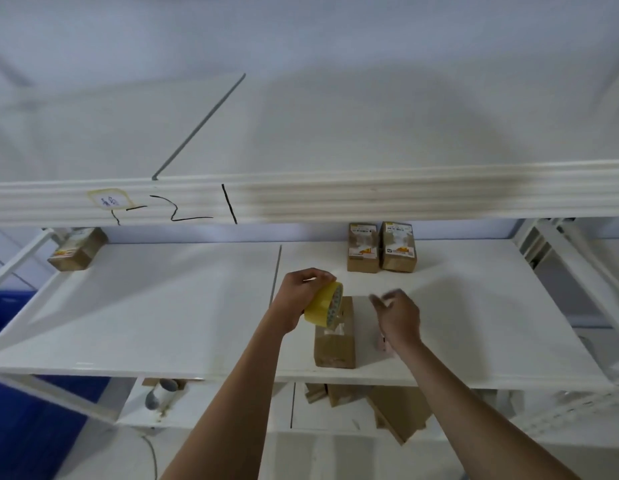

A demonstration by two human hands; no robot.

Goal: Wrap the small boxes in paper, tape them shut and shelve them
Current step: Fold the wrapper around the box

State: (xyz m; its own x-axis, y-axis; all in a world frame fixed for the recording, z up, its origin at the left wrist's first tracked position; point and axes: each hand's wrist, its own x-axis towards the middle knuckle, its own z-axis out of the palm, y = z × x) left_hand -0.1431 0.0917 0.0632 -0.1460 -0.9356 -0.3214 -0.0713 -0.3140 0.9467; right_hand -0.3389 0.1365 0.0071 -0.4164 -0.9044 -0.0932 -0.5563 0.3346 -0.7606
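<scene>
The box lies flat on the shelf, long side running away from the person, wrapped in brown paper with a shiny band of clear tape across its middle. It looks light and stiff, a small carton that should slide easily on the smooth white board, so it likely wants a steadying hold on its long sides or a palm on top while tape goes on; the paper skin may crease or tear if pinched at a corner. The left hand grips the tape roll, fingers curled over its rim, and holds it just above the far end of the box, with a strip of tape seeming to run down onto the wrapping. The roll is light and rigid, best held by rim and core as it is here. The right hand hovers just right of the box, not touching it, its fingers loosely spread and holding nothing. Two wrapped boxes stand upright further back on the same shelf.
</scene>
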